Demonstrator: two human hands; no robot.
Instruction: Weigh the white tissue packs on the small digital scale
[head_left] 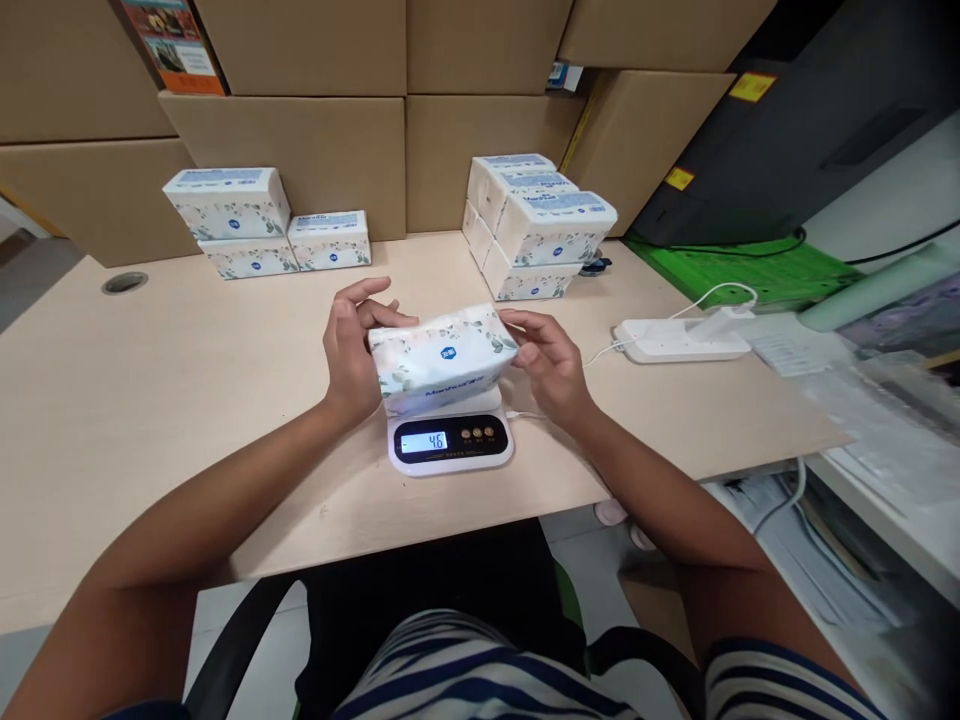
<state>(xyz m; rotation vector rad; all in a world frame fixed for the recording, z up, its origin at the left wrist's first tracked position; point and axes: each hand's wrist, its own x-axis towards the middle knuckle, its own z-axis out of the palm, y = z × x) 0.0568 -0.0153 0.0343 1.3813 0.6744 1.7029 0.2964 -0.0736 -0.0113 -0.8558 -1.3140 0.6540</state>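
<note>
A white tissue pack [447, 350] with a leaf print and a blue badge is tilted over a small white digital scale [451, 464]. My left hand [355, 350] holds its left end, with some fingers raised behind it. At the right end, the fingers and thumb of my right hand [551, 365] grip the corner. The scale's lit display [424, 442] appears to read 4.6 with a minus mark at its left. The pack covers most of the weighing plate, and I cannot tell whether it touches it.
Three tissue packs [251, 215] are piled at the back left. A larger stack of tissue packs [559, 228] stands at the back right. Cardboard boxes [300, 130] line the table's far side. A white power strip [682, 340] with cables lies on the right.
</note>
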